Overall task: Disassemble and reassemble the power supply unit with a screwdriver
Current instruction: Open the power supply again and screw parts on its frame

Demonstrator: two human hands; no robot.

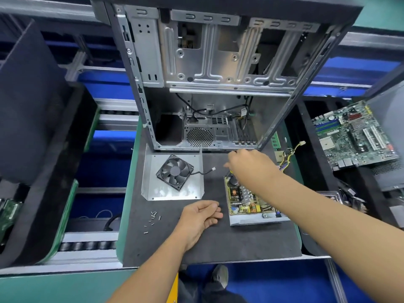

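Two hands are out: the left hand [202, 213] rests palm-up just left of the opened power supply unit [251, 203], its fingers [215, 209] loosely curled and empty. The right hand [251, 166] hovers over the unit's far end, fingers bunched; I cannot tell whether they pinch anything. The unit's bare circuit board [244, 200] looks fragile, so I'd hold it by the stiff metal tray. Left of it lie the cover plate [150, 189], carrying a light fan [175, 171], and loose screws [153, 217] on the surface [218, 243].
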